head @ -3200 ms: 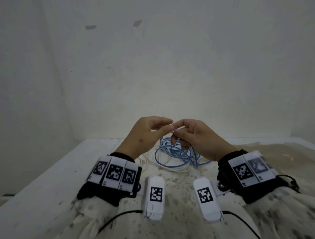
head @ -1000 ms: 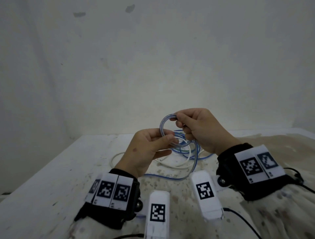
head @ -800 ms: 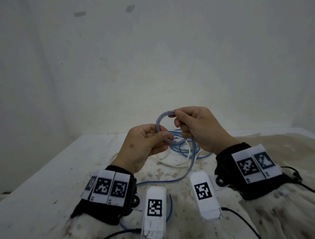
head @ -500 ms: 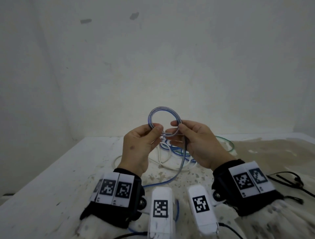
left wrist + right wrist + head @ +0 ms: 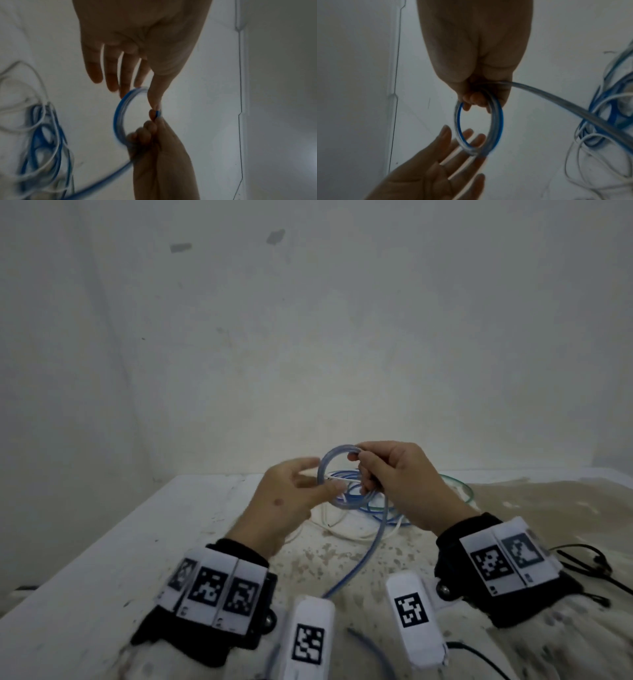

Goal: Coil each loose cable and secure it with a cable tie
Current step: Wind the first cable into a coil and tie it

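Observation:
A blue cable is wound into a small coil (image 5: 324, 461) held up over the white table (image 5: 102, 577). My right hand (image 5: 359, 465) grips the coil at its top right, fingers curled round the turns (image 5: 497, 121). The cable's loose tail (image 5: 363, 556) hangs from that hand down to the table and toward me. My left hand (image 5: 318, 484) is just left of the coil with its fingers straight and spread. In the left wrist view its thumb tip (image 5: 155, 105) lies against the coil (image 5: 118, 116) near the right hand's fingertips (image 5: 152, 115).
A loose tangle of blue and white cables (image 5: 346, 503) lies on the table behind my hands, with a green cable (image 5: 460, 491) to its right. Black cable ties (image 5: 582, 556) lie at the right edge. A bare wall stands close behind the table.
Half a second ago both hands pinched the coil. Now my left hand has let go and opened, and my right hand alone holds the coil, slightly lower.

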